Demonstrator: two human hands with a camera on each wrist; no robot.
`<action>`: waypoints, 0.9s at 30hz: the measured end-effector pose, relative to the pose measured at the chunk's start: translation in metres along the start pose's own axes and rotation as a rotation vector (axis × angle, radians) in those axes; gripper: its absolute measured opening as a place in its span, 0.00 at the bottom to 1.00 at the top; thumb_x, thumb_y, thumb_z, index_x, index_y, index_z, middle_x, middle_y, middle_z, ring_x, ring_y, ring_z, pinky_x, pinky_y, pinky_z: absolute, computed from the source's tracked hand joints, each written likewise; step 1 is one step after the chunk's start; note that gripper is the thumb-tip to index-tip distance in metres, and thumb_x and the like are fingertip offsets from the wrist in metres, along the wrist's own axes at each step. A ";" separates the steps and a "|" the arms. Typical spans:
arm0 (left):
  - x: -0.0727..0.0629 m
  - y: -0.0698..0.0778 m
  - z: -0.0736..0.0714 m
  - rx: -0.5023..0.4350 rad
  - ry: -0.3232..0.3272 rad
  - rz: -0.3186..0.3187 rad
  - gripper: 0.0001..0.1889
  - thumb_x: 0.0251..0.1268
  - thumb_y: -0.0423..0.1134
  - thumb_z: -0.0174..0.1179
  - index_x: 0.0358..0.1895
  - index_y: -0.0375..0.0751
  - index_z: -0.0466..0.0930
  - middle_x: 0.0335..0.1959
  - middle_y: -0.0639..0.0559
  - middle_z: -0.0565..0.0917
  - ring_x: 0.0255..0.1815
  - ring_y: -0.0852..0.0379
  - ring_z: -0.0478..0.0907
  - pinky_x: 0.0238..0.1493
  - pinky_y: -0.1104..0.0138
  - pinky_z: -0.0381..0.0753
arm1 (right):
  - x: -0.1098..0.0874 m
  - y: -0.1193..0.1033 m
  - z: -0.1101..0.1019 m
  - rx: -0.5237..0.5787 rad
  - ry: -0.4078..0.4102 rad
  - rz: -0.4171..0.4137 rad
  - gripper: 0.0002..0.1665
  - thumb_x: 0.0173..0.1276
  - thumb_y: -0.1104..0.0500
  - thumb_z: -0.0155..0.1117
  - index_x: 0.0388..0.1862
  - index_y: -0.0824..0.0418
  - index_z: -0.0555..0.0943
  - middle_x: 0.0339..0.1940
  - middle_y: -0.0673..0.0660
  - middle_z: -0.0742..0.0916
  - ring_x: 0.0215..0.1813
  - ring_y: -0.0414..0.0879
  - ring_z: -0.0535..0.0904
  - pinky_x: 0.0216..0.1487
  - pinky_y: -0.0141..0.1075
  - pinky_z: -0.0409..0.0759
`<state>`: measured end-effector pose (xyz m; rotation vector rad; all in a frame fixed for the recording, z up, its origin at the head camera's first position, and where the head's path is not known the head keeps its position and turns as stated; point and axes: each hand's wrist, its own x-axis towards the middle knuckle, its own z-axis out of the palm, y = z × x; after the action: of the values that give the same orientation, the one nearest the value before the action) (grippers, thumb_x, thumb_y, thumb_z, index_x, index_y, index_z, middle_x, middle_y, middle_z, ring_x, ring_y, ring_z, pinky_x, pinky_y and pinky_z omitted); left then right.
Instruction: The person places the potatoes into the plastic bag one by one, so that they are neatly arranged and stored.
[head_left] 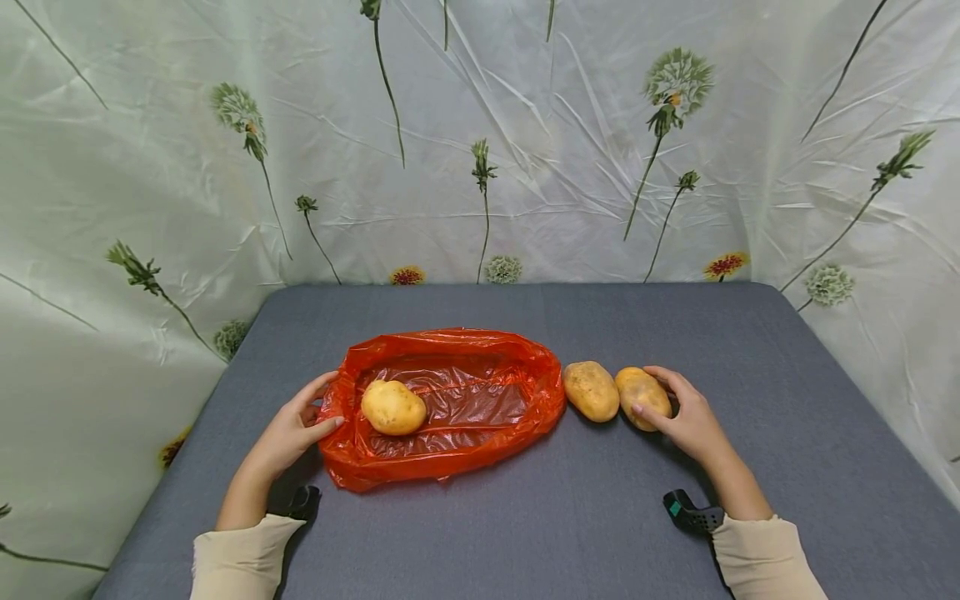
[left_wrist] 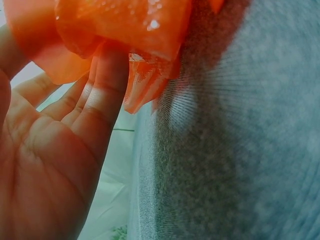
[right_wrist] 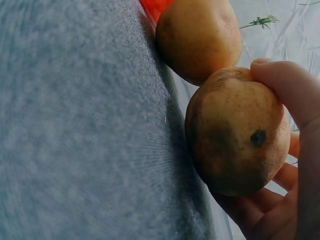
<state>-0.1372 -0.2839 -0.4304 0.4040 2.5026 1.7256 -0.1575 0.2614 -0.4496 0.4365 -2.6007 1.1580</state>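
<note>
A red plastic bag (head_left: pixel 480 454) lies spread wide on the table, its mouth facing up. One potato (head_left: pixel 393 407) sits inside at the bag's left end. My left hand (head_left: pixel 288 433) holds the left edge of the bag, thumb on the near side and fingers partly hidden behind the film (left_wrist: pixel 125 25). Just right of the bag lies a second potato (head_left: pixel 592 391). My right hand (head_left: pixel 688 421) grips a third potato (head_left: pixel 643 397) beside it, thumb on one side and fingers round the other. The right wrist view shows a dark spot on this gripped potato (right_wrist: pixel 237 135).
The grey cloth-covered table (head_left: pixel 525 533) reaches back to a pale curtain (head_left: pixel 555 167) printed with dandelions. Black wrist devices show at the left wrist (head_left: pixel 303 502) and the right wrist (head_left: pixel 692 512), below beige sleeves.
</note>
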 end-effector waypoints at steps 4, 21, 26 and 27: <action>0.000 0.001 0.000 -0.003 -0.003 0.007 0.35 0.58 0.29 0.58 0.67 0.37 0.51 0.56 0.31 0.63 0.38 0.57 0.76 0.33 0.66 0.78 | 0.000 -0.001 0.000 0.016 0.052 -0.053 0.33 0.51 0.64 0.69 0.57 0.67 0.70 0.50 0.64 0.76 0.48 0.38 0.70 0.44 0.19 0.64; 0.000 0.002 0.000 -0.004 0.000 0.004 0.35 0.58 0.28 0.58 0.67 0.36 0.51 0.56 0.31 0.63 0.38 0.58 0.76 0.33 0.66 0.78 | 0.000 -0.045 -0.008 0.089 0.176 -0.089 0.33 0.42 0.78 0.67 0.52 0.77 0.70 0.47 0.70 0.76 0.48 0.31 0.67 0.43 0.18 0.65; 0.000 0.001 0.000 -0.005 -0.004 -0.004 0.35 0.58 0.29 0.58 0.67 0.37 0.51 0.56 0.31 0.63 0.39 0.57 0.76 0.33 0.66 0.78 | 0.001 -0.052 -0.008 0.127 0.192 -0.074 0.33 0.42 0.79 0.66 0.52 0.78 0.69 0.47 0.70 0.75 0.48 0.32 0.67 0.42 0.18 0.66; 0.000 0.001 0.000 -0.003 -0.004 -0.005 0.35 0.58 0.29 0.58 0.68 0.37 0.51 0.56 0.32 0.63 0.39 0.57 0.76 0.33 0.66 0.78 | 0.001 -0.052 -0.008 0.139 0.194 -0.071 0.33 0.43 0.79 0.65 0.52 0.78 0.69 0.48 0.70 0.75 0.48 0.32 0.68 0.42 0.18 0.66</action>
<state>-0.1367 -0.2836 -0.4291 0.4006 2.4959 1.7248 -0.1383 0.2339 -0.4088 0.4187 -2.3312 1.2929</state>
